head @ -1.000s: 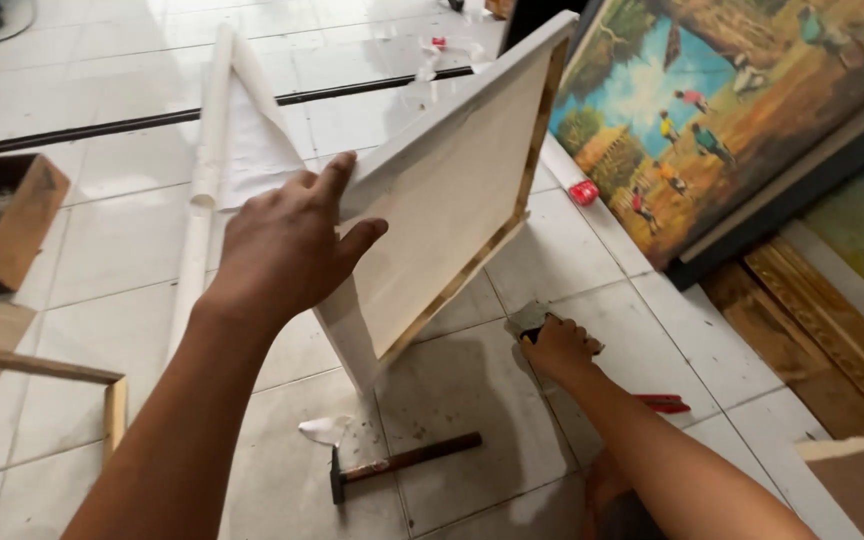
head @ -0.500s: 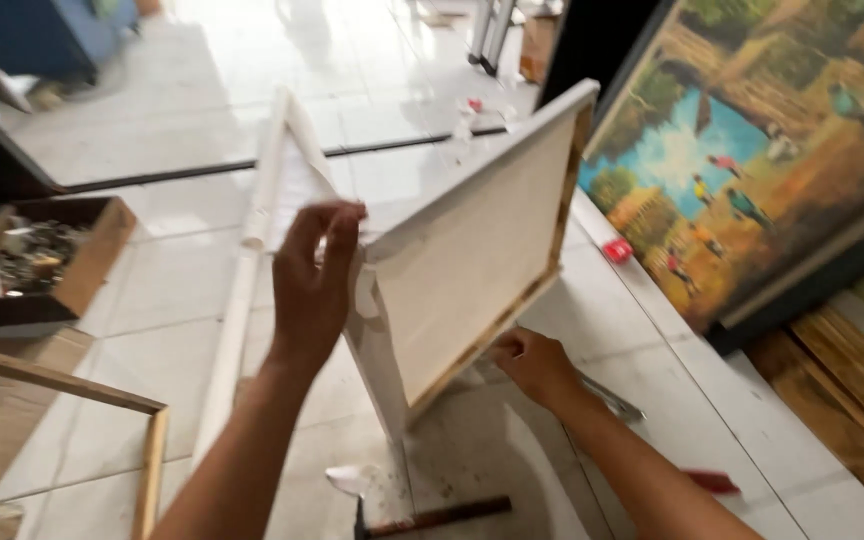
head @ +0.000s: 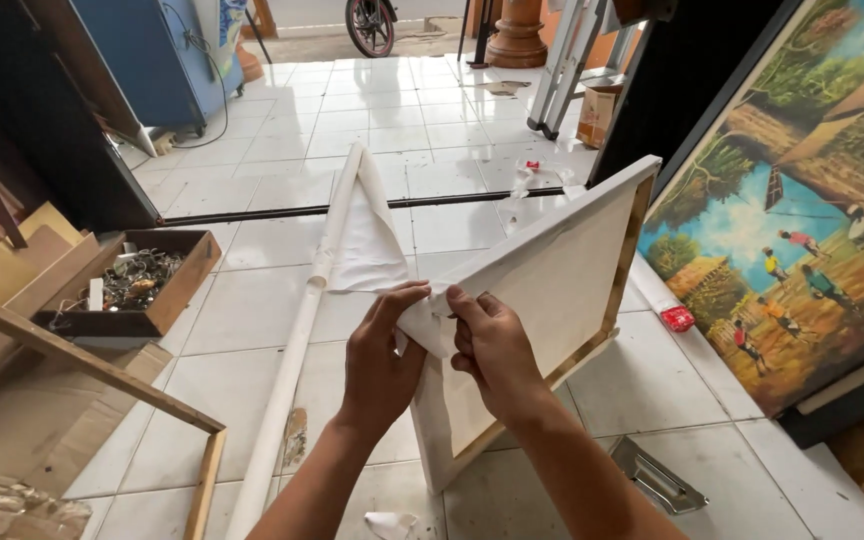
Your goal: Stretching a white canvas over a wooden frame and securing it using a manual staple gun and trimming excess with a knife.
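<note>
Both hands pinch cloth at frame corner | left hand (head: 382, 350) and right hand (head: 492, 345) fold loose cloth (head: 430, 325) on frame (head: 552, 290) | corner not fixed yet | stapler (head: 657, 478) below right hand, untouched

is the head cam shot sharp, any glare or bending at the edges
Head view: hands, left and right, and the white canvas are sharp; daylight glares on the far floor tiles; straight lines bow slightly at the edges; the painting is evenly lit.

Head view: worn on the head, looking down and forward, close over both hands (head: 432, 350) at the canvas (head: 552, 300), tiled floor (head: 252, 310) stretching beyond.
Shared: single view.
</note>
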